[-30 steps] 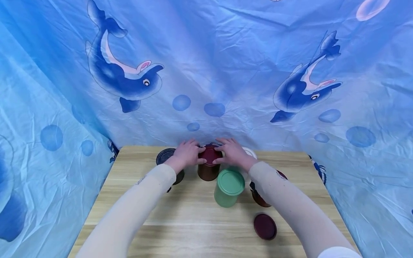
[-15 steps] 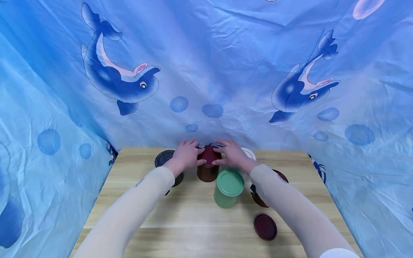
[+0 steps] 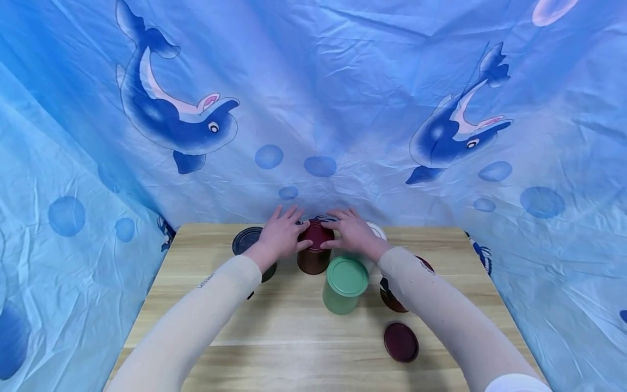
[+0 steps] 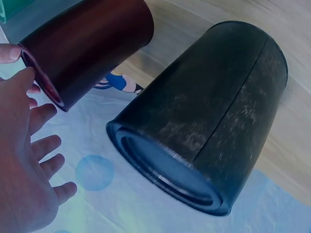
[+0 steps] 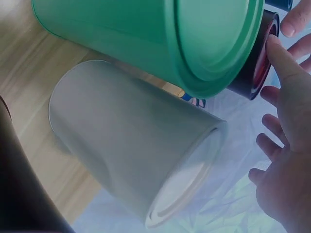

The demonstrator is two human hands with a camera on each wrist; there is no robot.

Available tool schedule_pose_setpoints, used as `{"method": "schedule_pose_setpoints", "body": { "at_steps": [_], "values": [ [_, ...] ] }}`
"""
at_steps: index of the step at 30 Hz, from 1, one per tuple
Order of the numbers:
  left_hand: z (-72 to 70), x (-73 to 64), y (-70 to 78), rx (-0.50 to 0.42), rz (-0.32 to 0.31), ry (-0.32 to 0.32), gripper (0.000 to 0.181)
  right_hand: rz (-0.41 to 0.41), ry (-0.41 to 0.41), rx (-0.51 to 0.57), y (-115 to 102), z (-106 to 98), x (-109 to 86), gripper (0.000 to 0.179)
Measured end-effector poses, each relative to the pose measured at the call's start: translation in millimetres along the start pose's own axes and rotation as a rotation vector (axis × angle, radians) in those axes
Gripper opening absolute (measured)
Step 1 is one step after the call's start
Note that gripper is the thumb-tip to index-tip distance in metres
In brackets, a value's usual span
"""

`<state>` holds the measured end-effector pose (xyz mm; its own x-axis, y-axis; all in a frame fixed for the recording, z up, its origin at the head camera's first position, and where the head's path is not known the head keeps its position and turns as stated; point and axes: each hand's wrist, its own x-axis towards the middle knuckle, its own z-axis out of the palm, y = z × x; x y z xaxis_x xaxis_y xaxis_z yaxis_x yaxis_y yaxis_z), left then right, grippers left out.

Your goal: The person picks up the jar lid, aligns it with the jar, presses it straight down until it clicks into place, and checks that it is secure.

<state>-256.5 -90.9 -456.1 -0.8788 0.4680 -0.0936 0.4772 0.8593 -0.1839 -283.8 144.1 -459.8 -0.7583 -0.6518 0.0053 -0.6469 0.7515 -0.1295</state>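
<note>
A dark red canister [image 3: 313,264] stands at the back middle of the table with a dark red lid [image 3: 317,236] on top. My left hand [image 3: 280,234] touches the lid's left edge, thumb and index finger at the rim and the other fingers spread. From the opposite side my right hand [image 3: 354,233] rests its thumb and index fingertip on the same lid, its remaining fingers also extended. In the left wrist view, the fingertips of the left hand [image 4: 24,145] meet the rim of the canister [image 4: 92,46]. The right wrist view has the right hand [image 5: 286,126] at that rim.
A black canister [image 4: 204,111] stands left, partly under the left arm. Right of the lid are a green canister [image 3: 346,279] and a white canister [image 5: 131,131]. Another dark red canister [image 3: 392,299] sits half hidden by the right sleeve, near a loose dark red lid [image 3: 401,342].
Both hands stay at the lid with nearly the same finger placement. The whole head view has shifted slightly left; the canisters and loose lid keep their places.
</note>
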Motion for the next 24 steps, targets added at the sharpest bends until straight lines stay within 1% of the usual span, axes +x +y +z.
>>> {"method": "schedule_pose_setpoints", "body": {
  "at_steps": [6,9,12,14,19,24],
  "values": [
    [-16.8,-7.4,-2.7,0.010,0.010,-0.003,0.069,-0.047,0.021,-0.066,-2,-13,-9.8,0.071],
    [-26.9,-13.5,-4.2,0.011,0.019,0.011,0.068,-0.074,0.064,-0.101,-1,-21,-16.1,0.069],
    [-34.2,-19.7,-4.7,0.003,0.025,0.036,0.067,-0.088,0.103,-0.131,-1,-30,-24.3,0.067],
    [-38.1,-23.4,-5.2,-0.013,0.028,0.046,0.066,-0.093,0.114,-0.142,-2,-35,-28.7,0.066],
    [-48.7,-34.1,-2.6,-0.050,0.052,0.072,0.065,-0.098,0.131,-0.111,-5,-48,-44.2,0.063],
    [-58.7,-46.3,5.9,-0.099,0.087,0.094,0.065,-0.123,0.148,-0.074,-9,-58,-65.8,0.066]
  ]
}}
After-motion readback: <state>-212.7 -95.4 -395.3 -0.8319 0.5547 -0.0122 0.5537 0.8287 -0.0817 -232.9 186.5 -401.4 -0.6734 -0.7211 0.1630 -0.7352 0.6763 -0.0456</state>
